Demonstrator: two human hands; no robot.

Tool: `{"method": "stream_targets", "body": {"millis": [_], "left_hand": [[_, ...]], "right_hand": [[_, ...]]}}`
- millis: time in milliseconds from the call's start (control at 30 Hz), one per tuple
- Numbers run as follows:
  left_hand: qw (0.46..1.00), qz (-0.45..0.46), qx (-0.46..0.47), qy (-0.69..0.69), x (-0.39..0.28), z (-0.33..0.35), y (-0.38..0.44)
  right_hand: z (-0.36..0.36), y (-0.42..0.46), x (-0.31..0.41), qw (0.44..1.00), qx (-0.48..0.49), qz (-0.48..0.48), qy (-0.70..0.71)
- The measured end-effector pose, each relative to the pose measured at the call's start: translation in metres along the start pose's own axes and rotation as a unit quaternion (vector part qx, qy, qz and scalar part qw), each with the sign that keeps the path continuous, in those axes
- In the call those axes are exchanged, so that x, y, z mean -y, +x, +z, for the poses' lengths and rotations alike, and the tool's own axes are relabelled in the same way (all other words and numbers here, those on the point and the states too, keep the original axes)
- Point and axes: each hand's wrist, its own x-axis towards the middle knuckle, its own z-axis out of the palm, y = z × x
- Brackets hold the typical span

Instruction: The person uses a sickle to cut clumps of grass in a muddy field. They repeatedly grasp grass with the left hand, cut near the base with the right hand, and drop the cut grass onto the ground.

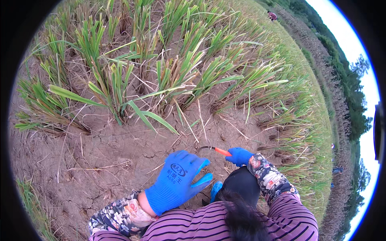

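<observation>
My left hand (181,177), in a blue work glove that bears writing, is held over the bare soil at the lower middle, fingers apart and nothing in it. To its right, my right hand (239,156), also blue-gloved, is closed around the orange handle of a sickle (222,151). The sickle's thin curved blade (205,147) points left, just beyond the fingertips of my left hand. Cut green and brown stubble clumps (116,87), rice by their look, stand in the soil beyond both hands.
Cracked dry mud (120,150) with loose straw lies before me. More stubble (295,132) stretches to the right. My dark-clad knee (242,183) is beside my right hand. A person (272,16) bends at the far field edge; other small figures are at the right. Trees (355,99) stand behind.
</observation>
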Motion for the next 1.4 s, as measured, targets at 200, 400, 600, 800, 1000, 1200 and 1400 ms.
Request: {"method": "stream_targets", "body": {"millis": [200,400,600,800,1000,1200,1400], "left_hand": [[0.994,0.023,-0.043,-0.096,0.015,-0.005,0.005],[0.995,0.025,-0.013,-0.097,0.007,-0.008,0.004],[0.998,-0.045,0.021,-0.025,-0.015,-0.015,-0.011],[0.992,-0.119,0.020,0.038,-0.032,-0.008,-0.002],[0.986,-0.143,0.014,0.087,-0.031,0.027,0.023],[0.957,-0.210,0.137,0.144,0.005,0.085,0.040],[0.896,-0.293,0.272,0.192,0.055,0.129,0.038]], "right_hand": [[-0.037,-0.067,0.060,0.994,0.012,0.032,0.105],[-0.043,-0.070,0.076,0.996,0.001,-0.056,0.065],[-0.070,-0.003,0.046,0.989,0.010,-0.066,0.133],[-0.093,0.055,0.027,0.988,0.035,-0.080,0.129],[-0.117,0.099,-0.014,0.994,0.050,-0.100,0.006],[-0.122,0.129,-0.054,0.989,0.038,-0.134,0.049],[-0.067,0.178,-0.136,0.952,-0.015,-0.279,0.125]]}}
